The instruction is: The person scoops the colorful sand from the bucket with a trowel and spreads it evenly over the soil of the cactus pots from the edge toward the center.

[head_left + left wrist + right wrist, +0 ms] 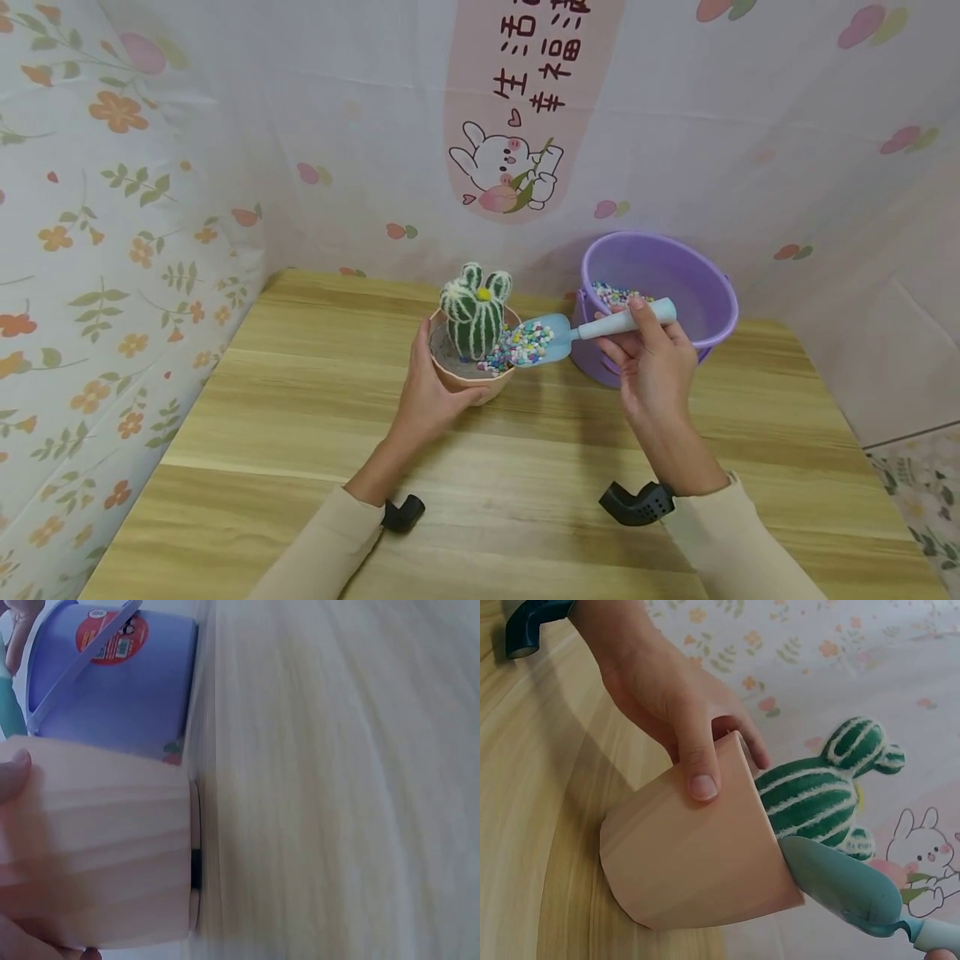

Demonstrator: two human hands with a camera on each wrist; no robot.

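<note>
Peach pot (694,859) gripped at its side by the left hand (431,390); cactus (476,329) and coloured pebbles (491,362) held inside. Blue scoop (561,343), pebble-loaded, grasped by the handle in the right hand (658,367), blade at pot rim. Purple bucket (693,292) placed beyond, right of pot, pebbles contained.

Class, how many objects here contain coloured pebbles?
3: the pot in the left hand, the scoop in the right hand, and the purple bucket behind that hand. Further pebbles could be hidden.
</note>
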